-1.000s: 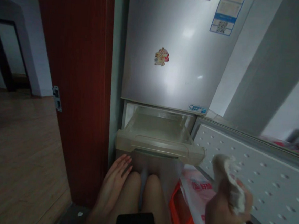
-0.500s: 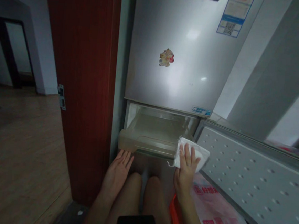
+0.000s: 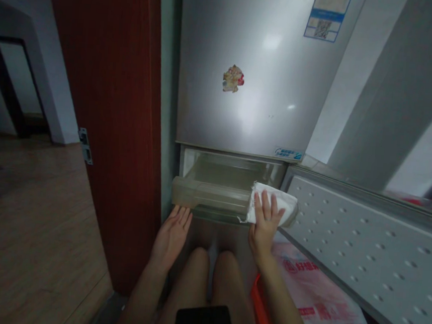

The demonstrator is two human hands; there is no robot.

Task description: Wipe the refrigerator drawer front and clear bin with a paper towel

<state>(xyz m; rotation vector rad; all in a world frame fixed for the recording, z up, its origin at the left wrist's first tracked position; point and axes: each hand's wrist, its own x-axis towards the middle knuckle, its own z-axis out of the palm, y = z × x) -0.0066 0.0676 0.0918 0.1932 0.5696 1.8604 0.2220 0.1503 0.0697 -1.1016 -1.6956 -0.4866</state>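
A clear plastic freezer drawer [image 3: 213, 194] stands pulled out from the bottom of a silver fridge [image 3: 252, 75]. My right hand [image 3: 265, 226] lies flat, fingers spread, pressing a white cloth [image 3: 272, 206] against the drawer's front right corner. My left hand [image 3: 173, 233] is open with fingers together, just below the drawer's left end, apart from it. My knees [image 3: 211, 266] sit between the hands, under the drawer.
The open freezer door [image 3: 366, 244], white with dimples, swings out to the right. A red wooden door [image 3: 107, 113] stands close on the left. An orange basket [image 3: 263, 315] with a white printed plastic bag [image 3: 310, 294] lies by my right leg.
My right hand, which held the cloth bunched up low on the right, moved up and left and flattened the cloth on the drawer front. The left hand lifted towards the drawer.
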